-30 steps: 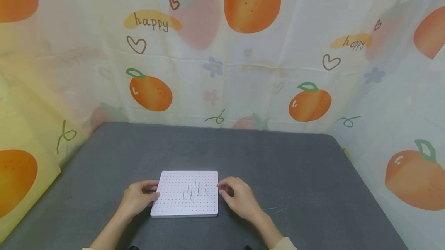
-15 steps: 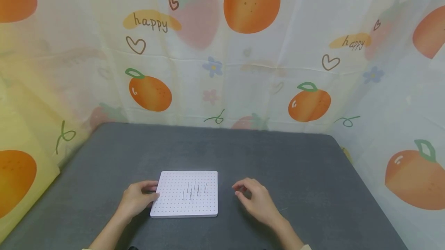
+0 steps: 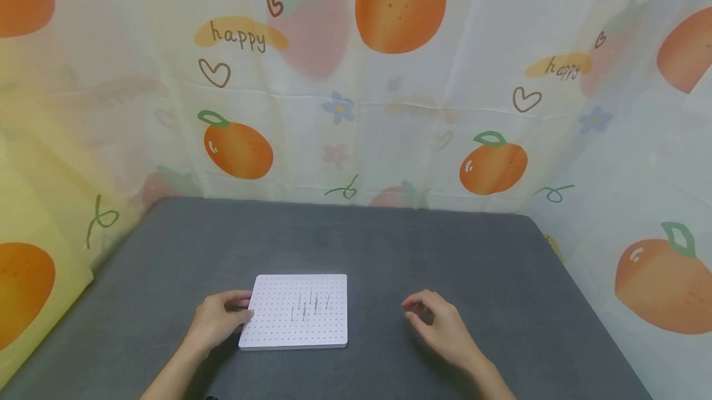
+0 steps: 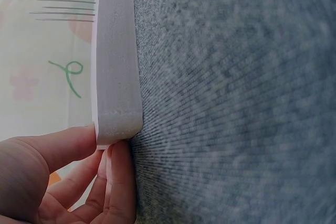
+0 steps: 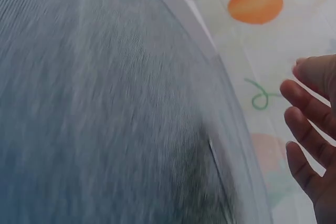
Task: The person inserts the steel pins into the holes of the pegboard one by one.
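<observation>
A white perforated board (image 3: 269, 330) lies flat on the dark table in the head view, with several thin metal pins (image 3: 292, 314) standing upright in its holes. My left hand (image 3: 218, 321) grips the board's left edge. In the left wrist view the thumb (image 4: 71, 144) is at the top edge and the other fingers are below and against the side. Off to the right of the board, my right hand (image 3: 443, 329) hovers over the table with relaxed fingers and holds nothing. Below it, the right wrist view shows a loose thin pin (image 5: 217, 169) on the tabletop, blurred.
The dark grey table (image 3: 356, 239) reaches back to a pale curtain (image 3: 345, 47) printed with oranges, hearts and flowers. This cloth also hangs along the left and right sides.
My right hand has moved right, away from the board's right edge. Its arm now covers where two loose pins lay in the head view. The left hand keeps its grip on the board.
</observation>
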`<state>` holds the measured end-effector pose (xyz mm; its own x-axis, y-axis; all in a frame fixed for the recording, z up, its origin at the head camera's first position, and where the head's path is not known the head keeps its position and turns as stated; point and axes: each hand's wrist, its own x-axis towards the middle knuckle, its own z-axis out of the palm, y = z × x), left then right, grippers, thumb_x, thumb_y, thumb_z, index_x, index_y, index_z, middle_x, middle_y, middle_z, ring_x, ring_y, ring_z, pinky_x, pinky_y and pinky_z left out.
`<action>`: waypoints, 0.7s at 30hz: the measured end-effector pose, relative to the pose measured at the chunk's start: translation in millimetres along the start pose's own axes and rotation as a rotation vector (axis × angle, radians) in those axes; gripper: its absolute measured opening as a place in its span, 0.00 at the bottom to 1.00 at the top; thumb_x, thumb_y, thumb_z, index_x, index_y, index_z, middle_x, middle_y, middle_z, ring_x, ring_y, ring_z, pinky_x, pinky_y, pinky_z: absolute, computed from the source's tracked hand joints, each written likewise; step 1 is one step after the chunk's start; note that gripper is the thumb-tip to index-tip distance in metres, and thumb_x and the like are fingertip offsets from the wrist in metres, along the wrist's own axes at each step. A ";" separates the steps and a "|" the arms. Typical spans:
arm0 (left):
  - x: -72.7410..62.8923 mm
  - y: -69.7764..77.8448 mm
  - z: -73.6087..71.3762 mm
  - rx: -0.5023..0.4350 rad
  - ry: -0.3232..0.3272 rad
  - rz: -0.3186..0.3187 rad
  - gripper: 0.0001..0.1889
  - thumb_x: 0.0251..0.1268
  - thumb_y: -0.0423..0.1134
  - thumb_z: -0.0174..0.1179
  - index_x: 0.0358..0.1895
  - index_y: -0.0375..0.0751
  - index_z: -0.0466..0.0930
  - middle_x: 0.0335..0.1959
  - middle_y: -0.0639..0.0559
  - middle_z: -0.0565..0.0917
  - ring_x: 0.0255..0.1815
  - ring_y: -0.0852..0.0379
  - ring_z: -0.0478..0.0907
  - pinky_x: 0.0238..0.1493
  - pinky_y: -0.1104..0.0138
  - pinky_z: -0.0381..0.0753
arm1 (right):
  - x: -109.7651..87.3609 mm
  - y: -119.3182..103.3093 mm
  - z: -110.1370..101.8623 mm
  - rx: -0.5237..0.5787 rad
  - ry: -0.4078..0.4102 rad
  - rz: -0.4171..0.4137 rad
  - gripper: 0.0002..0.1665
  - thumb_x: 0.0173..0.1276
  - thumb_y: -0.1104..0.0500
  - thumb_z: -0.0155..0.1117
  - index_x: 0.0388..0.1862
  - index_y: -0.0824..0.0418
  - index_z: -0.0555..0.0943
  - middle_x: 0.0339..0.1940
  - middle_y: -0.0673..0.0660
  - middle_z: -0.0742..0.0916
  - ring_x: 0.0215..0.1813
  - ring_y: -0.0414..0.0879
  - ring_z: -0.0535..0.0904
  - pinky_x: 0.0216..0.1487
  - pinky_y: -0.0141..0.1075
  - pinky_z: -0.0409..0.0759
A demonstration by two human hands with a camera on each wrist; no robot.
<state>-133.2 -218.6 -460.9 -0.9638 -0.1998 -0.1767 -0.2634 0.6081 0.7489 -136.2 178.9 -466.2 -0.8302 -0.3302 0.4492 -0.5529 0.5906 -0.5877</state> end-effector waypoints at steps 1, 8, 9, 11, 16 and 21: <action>-0.3 -0.4 0.0 0.000 0.001 0.002 0.22 0.51 0.33 0.63 0.53 0.32 0.75 0.40 0.41 0.82 0.31 0.56 0.77 0.26 0.66 0.80 | -2.0 2.1 -1.3 -0.008 -0.001 0.004 0.14 0.53 0.66 0.69 0.37 0.54 0.79 0.34 0.38 0.81 0.36 0.32 0.74 0.35 0.34 0.78; -0.7 -1.3 -0.1 -0.020 0.007 0.032 0.22 0.50 0.32 0.63 0.52 0.31 0.76 0.40 0.41 0.83 0.31 0.56 0.78 0.27 0.66 0.80 | -15.7 14.1 -7.4 -0.026 -0.023 0.094 0.15 0.52 0.66 0.69 0.36 0.51 0.79 0.33 0.35 0.79 0.37 0.33 0.75 0.37 0.33 0.78; -0.9 -1.3 -0.3 -0.019 0.008 0.034 0.22 0.50 0.32 0.63 0.52 0.31 0.76 0.40 0.41 0.83 0.31 0.57 0.78 0.27 0.66 0.80 | -17.3 15.4 -7.9 -0.026 -0.028 0.104 0.15 0.52 0.66 0.69 0.36 0.51 0.78 0.33 0.35 0.79 0.37 0.33 0.75 0.38 0.33 0.78; -0.7 -1.5 -0.4 -0.018 0.008 0.041 0.22 0.50 0.32 0.63 0.52 0.31 0.76 0.40 0.41 0.83 0.31 0.57 0.78 0.26 0.66 0.80 | -20.1 17.7 -8.8 -0.035 -0.035 0.118 0.15 0.53 0.65 0.69 0.36 0.50 0.78 0.33 0.35 0.79 0.38 0.34 0.76 0.39 0.32 0.78; -0.5 -2.0 0.5 -0.009 0.010 0.029 0.22 0.50 0.32 0.63 0.51 0.31 0.76 0.39 0.42 0.83 0.31 0.56 0.77 0.26 0.67 0.80 | -25.9 22.4 -10.7 -0.064 -0.067 0.177 0.14 0.53 0.64 0.69 0.35 0.49 0.78 0.33 0.35 0.79 0.38 0.33 0.74 0.38 0.31 0.76; 0.1 -3.3 1.2 0.002 0.015 0.030 0.21 0.49 0.32 0.63 0.51 0.32 0.77 0.39 0.43 0.83 0.32 0.56 0.77 0.26 0.68 0.78 | -30.1 25.6 -11.3 -0.087 -0.076 0.217 0.14 0.52 0.63 0.70 0.33 0.46 0.78 0.31 0.35 0.78 0.37 0.32 0.73 0.38 0.30 0.75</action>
<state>-132.5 -219.8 -464.1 -0.9705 -0.1930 -0.1445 -0.2345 0.6158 0.7522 -124.6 212.3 -487.2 -0.9338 -0.2412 0.2643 -0.3552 0.7141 -0.6032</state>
